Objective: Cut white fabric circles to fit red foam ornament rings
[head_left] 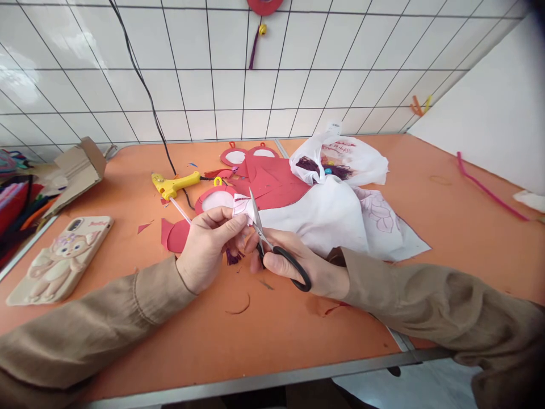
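Note:
Between thumb and fingers, my left hand [208, 241] pinches a small white piece of fabric or paper [242, 205] with dark and pink lines on it. Black-handled scissors [287, 262] are gripped in my right hand [310, 267]. Their blades point up and away from me, slightly parted, beside the right edge of the white piece. Whether the blades touch it I cannot tell. A purple tassel [234, 257] shows below my left fingers. Behind both hands lie red sheets [272, 179] and a white cloth [327, 218].
A yellow glue gun [176, 183] rests behind my left hand, near red rings [202, 199]. At left are a phone in a bear case [63, 258] and a cardboard box [80, 170]. A white plastic bag [361, 159] stands at the back. A pink pipe cleaner [489, 187] lies right.

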`<action>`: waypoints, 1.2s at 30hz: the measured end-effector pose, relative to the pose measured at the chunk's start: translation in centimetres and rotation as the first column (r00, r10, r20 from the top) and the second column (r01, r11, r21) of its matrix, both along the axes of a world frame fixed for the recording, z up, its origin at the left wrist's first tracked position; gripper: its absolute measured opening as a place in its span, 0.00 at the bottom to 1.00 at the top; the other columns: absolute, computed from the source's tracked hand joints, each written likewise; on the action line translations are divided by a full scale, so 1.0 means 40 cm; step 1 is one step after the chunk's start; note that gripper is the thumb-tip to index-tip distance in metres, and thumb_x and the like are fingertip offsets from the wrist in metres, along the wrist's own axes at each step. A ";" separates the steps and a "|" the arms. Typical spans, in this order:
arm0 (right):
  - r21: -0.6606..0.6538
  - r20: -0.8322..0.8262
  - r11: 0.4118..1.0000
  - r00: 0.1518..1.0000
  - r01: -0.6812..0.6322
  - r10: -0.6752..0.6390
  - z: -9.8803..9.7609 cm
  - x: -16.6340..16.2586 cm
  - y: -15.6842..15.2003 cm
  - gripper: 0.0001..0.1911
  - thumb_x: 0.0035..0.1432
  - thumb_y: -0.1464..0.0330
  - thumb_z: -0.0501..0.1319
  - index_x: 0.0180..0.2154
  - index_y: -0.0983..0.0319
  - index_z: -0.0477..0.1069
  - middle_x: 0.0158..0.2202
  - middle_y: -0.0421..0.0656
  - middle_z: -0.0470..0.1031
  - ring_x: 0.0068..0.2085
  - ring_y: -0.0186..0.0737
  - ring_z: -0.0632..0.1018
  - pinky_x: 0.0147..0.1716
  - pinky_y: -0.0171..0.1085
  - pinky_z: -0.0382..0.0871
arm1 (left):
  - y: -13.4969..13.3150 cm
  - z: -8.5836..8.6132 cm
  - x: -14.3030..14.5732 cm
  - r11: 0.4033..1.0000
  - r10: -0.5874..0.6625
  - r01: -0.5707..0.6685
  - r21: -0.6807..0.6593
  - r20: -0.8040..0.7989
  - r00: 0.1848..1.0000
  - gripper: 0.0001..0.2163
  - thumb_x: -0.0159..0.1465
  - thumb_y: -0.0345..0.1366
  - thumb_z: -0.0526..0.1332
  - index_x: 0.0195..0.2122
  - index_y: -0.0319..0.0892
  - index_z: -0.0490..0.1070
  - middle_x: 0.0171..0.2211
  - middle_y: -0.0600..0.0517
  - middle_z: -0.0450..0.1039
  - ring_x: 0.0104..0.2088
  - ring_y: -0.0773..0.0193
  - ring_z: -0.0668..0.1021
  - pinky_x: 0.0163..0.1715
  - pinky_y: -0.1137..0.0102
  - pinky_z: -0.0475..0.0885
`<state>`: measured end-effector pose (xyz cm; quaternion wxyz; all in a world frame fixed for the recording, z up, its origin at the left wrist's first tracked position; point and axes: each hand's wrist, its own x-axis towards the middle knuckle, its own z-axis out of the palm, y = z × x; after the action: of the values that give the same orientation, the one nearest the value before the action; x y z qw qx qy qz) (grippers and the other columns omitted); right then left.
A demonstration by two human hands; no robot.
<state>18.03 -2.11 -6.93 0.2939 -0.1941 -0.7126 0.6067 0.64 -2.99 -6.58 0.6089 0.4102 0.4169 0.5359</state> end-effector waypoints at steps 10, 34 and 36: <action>-0.016 0.002 1.000 1.000 0.014 -0.014 -0.020 0.004 0.002 0.18 0.61 0.52 0.58 0.35 0.61 0.64 0.36 0.44 0.68 0.37 0.38 0.70 0.37 0.39 0.67 | -0.007 0.007 0.006 0.999 0.040 -0.039 -0.030 0.016 0.999 0.12 0.52 0.39 0.71 0.24 0.39 0.70 0.21 0.55 0.73 0.17 0.72 0.71 0.13 0.77 0.65; -0.117 -0.016 0.953 0.959 0.281 -0.284 -0.030 -0.004 0.007 0.23 0.58 0.49 0.59 0.40 0.62 0.64 0.29 0.41 0.71 0.26 0.32 0.69 0.26 0.35 0.64 | -0.009 -0.003 0.001 0.999 0.001 -0.001 0.043 -0.011 1.000 0.07 0.56 0.35 0.65 0.25 0.40 0.68 0.23 0.53 0.74 0.17 0.70 0.72 0.16 0.75 0.66; -0.132 -0.081 0.929 0.930 0.346 -0.358 -0.036 -0.005 0.010 0.22 0.58 0.51 0.60 0.44 0.61 0.64 0.32 0.41 0.72 0.27 0.32 0.71 0.27 0.36 0.67 | -0.009 -0.005 0.000 0.998 -0.054 0.054 0.038 -0.026 0.998 0.06 0.56 0.34 0.63 0.25 0.41 0.67 0.23 0.54 0.74 0.17 0.70 0.72 0.15 0.75 0.65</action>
<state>17.82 -1.72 -8.38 0.4226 -0.3038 -0.6140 0.5934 0.62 -3.36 -6.78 0.6099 0.4397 0.4026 0.5222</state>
